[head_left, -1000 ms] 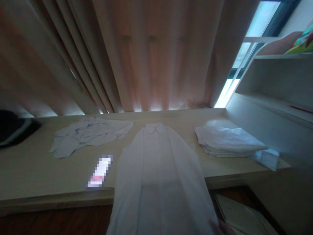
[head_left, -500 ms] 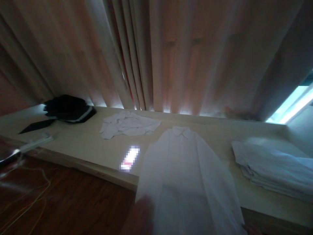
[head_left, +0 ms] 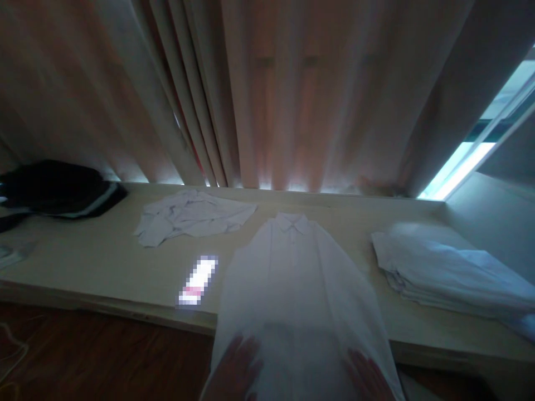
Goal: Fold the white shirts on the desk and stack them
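The left hand (head_left: 236, 370) lay flat on the lower left part of the white shirt (head_left: 295, 289), fingers spread and apart, pressing on the cloth rather than clamped round it; blur kept me from telling whether any fingertip pinched the fabric. The right hand (head_left: 368, 379) rested the same way on the lower right part of the shirt, its grip loose and fingers apart on the cloth near the hem. The shirt lay face up with its collar (head_left: 292, 223) toward the curtain, its upper half spread on the pale worktop (head_left: 104, 267) and its lower half hanging over the front edge toward the person. Just left of the shirt, near the front edge, lay a small bright rectangular object (head_left: 198, 280), pixelated so that its nature could not be told. Farther back and to the left, a crumpled white garment (head_left: 192, 214) lay on the worktop, apart from the shirt. At the far left sat a dark bundle of cloth (head_left: 58, 189) with a pale stripe. To the right of the shirt, well apart from it, stood a stack of folded white garments (head_left: 443, 273). Behind everything hung a long pleated curtain (head_left: 292, 94), with a strip of window light (head_left: 468, 161) at its right edge, and a dark wooden floor (head_left: 96, 356) showed below the worktop.
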`<state>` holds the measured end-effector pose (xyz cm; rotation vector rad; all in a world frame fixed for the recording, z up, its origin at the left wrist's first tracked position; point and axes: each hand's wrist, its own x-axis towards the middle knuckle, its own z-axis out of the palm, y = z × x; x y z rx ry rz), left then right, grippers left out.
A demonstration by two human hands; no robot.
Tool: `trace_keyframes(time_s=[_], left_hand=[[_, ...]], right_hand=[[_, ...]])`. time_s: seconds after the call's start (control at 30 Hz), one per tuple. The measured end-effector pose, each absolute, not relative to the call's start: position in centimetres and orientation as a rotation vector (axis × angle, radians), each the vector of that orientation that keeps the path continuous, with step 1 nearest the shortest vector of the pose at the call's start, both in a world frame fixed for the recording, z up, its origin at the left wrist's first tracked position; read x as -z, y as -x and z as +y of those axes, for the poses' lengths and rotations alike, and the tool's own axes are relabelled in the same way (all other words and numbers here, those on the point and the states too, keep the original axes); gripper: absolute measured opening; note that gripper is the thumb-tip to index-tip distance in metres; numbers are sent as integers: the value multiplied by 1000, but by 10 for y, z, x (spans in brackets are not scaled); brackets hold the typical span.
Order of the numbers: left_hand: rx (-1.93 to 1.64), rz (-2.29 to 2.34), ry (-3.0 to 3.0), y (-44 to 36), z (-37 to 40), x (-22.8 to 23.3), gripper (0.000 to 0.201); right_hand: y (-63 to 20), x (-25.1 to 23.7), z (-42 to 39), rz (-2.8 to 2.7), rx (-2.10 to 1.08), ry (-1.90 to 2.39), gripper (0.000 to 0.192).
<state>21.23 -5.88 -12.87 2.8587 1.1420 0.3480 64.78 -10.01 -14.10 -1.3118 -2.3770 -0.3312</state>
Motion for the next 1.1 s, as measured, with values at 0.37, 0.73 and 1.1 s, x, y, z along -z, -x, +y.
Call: trace_keyframes(time_s=[0.37,0.73,1.1], left_hand=[[-528,1600,-2876,-231,45,119,60],[-306,1981,-2447,-254,102,105,66],[-201,2047,-2493,-257,115,120,66]], right_hand=[[-631,91,-48,-2433,130,1459,65],[-619,145,81,-2222,301,1635,60],[-606,105,72,-2306,103,1907,57]])
